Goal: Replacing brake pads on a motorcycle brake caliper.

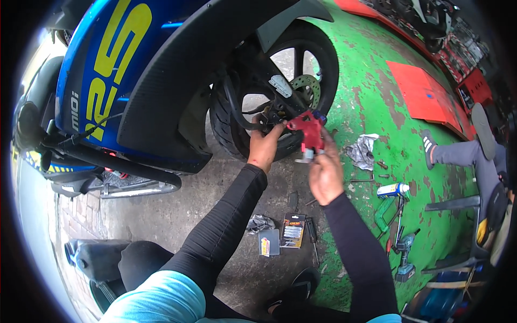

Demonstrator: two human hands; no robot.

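The blue motorcycle (81, 48) stands before me, its front wheel (329, 54) turned out beside the fairing. In my right hand (327, 180) is a red brake caliper (308, 131), gripped near its lower end and held in front of the tyre. My left hand (262, 146) reaches in by the fork, its fingers closed around dark parts at the end of a black hose (232, 99); exactly what they pinch is hidden. The left thumb comes close to the caliper's edge. Behind the caliper, the brake disc (307, 89) shows at the wheel hub.
On the floor lie a crumpled rag (362, 151), a spray can (393, 190), a green C-shaped tool (384, 215), a cordless drill (406, 255), a screwdriver (312, 231) and a small package (292, 231). A red ramp (425, 97) lies at right, near another person's leg (458, 154).
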